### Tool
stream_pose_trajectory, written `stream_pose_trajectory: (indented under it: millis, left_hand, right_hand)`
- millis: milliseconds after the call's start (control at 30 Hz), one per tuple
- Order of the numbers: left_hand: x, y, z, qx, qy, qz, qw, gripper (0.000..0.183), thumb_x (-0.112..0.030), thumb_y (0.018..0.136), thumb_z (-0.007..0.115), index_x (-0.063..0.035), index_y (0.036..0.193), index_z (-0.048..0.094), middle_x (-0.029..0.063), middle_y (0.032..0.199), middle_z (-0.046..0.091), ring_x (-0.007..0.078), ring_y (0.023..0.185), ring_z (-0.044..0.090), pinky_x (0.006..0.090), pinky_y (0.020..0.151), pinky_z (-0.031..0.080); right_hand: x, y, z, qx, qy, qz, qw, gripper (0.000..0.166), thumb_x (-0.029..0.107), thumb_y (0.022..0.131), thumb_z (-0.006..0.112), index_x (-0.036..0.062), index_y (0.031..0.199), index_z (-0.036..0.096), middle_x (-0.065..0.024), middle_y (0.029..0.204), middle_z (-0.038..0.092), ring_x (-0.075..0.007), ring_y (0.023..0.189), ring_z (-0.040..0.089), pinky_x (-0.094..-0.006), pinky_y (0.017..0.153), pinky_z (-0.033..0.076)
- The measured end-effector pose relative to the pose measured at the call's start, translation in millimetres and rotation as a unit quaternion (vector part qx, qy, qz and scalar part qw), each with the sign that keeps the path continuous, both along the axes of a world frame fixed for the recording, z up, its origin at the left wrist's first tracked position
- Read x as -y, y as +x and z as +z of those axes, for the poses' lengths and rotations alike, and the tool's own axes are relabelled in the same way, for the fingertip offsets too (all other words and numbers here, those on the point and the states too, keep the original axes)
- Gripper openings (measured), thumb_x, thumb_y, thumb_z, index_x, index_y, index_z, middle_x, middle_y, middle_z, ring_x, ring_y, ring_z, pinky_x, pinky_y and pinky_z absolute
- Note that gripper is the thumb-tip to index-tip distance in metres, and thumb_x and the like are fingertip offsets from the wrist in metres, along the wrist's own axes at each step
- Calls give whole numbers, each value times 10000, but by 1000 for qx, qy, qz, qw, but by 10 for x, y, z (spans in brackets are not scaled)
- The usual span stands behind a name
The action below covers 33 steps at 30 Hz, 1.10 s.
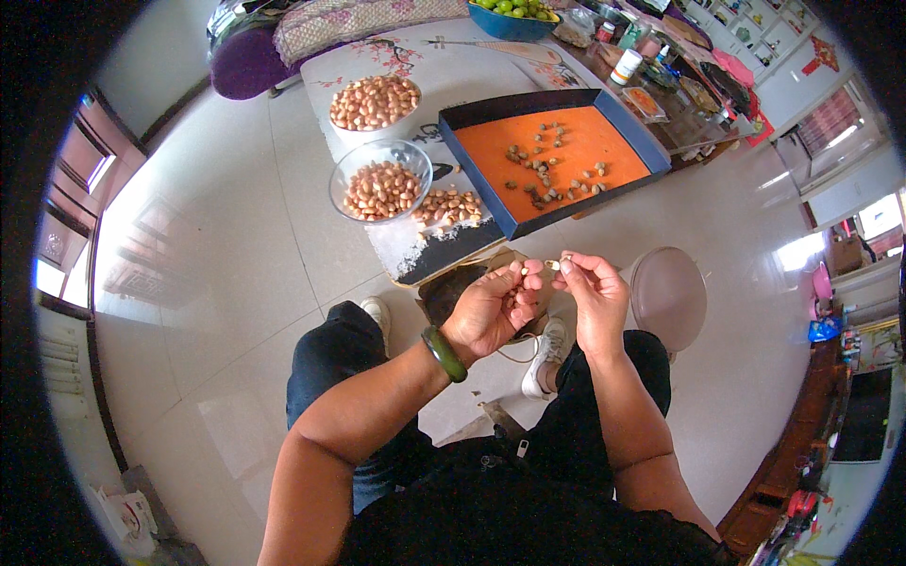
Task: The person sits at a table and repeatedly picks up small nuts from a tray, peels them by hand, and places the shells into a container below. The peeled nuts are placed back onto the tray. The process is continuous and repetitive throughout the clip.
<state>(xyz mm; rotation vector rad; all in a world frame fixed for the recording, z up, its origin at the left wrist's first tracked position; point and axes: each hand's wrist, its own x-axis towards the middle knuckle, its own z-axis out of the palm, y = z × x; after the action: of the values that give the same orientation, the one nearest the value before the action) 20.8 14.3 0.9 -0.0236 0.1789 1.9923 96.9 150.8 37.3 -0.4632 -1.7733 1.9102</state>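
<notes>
My left hand [499, 308] is curled palm up around several shelled peanuts [511, 300], with a pale piece between thumb and forefinger. Just to its right, my right hand [591, 290] pinches a small pale piece, perhaps a peanut or shell part [553, 264]. Both hands are above a brown paper bag [453, 290] on the floor. Beyond them on the low table, a glass bowl [340, 185] holds shelled peanuts, and a fuller white bowl [354, 134] stands behind it. Loose peanuts [447, 206] lie beside the glass bowl.
A dark blue box [488, 201] with an orange bottom holds scattered small brown round items [541, 170]. Behind are a blue bowl [506, 27] of green fruit and a white bottle [626, 66]. A round stool [669, 301] stands right of my hands. My knees flank the bag.
</notes>
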Motion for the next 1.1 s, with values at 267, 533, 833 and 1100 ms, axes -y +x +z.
stream_pose_trajectory:
  millis: [267,533,833,1100]
  left_hand:
    - [0,-2,8,21,-13,-1,1000,244,-257,987,385,-63,1028,527,41,873,564,118,700,486,220,584,436]
    - [297,-300,660,-154,-59,158,974,358,-293,992,329,-7,1086,523,93,995,589,166,864,553,282,763,440]
    - [814,-1182,972,-416,-296,471,720,620,-430,992,258,91,1295,404,205,1331,451,271,1274,399,374,1096,253]
    - [810,-1205,938,-370,-219,466,773,575,-395,996,270,91,1254,436,218,1272,482,281,1217,446,374,1056,306]
  right_hand:
    - [-45,7,-67,0,3,-2,1000,137,67,878,615,-27,974,590,-88,979,630,-129,842,603,-262,735,520]
    - [-82,-36,-82,-10,-15,-24,1000,90,46,871,614,-8,942,627,-57,878,634,-106,739,597,-266,688,530]
    - [-52,-74,-99,31,-22,8,999,104,58,869,622,-13,945,626,-78,933,635,-116,749,604,-262,687,539]
    - [-92,-54,-188,55,12,31,998,113,58,870,618,-20,950,625,-61,889,636,-97,736,594,-246,677,525]
